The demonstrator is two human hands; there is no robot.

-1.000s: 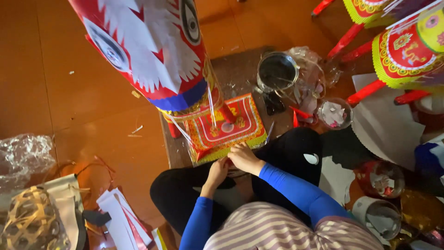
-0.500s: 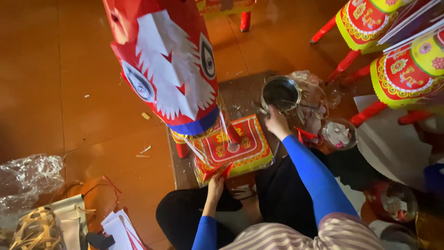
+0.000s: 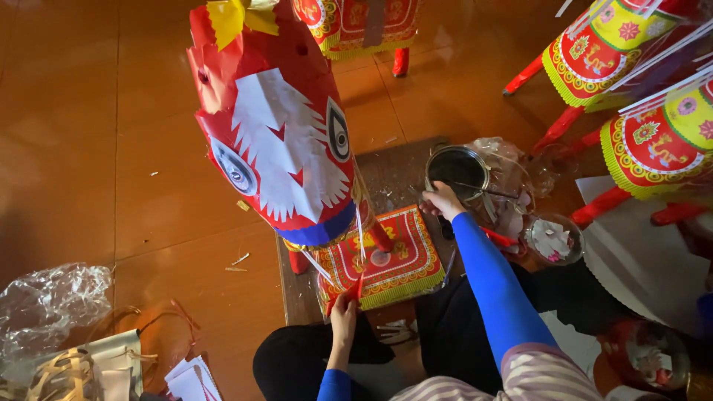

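A tall red paper animal figure (image 3: 278, 141) with white paper teeth and painted eyes stands on a brown board (image 3: 386, 178). Its body is wrapped in red and yellow patterned paper (image 3: 386, 263). My left hand (image 3: 343, 310) pinches the near lower edge of that patterned paper. My right hand (image 3: 443, 200) reaches forward and grips a thin stick whose far end lies across a round metal tin (image 3: 457, 169). Both arms wear blue sleeves.
Other red and yellow paper figures (image 3: 653, 141) on red legs stand at the right and at the back. A small clear bowl (image 3: 553, 239) of paper scraps sits right of my arm. Crumpled clear plastic (image 3: 52, 301) and woven strips (image 3: 63, 375) lie at the lower left.
My right hand left the patterned paper's edge and reached forward to the metal tin. My left hand stayed at the paper's near edge. The view tilted up, showing more of the figure's head.
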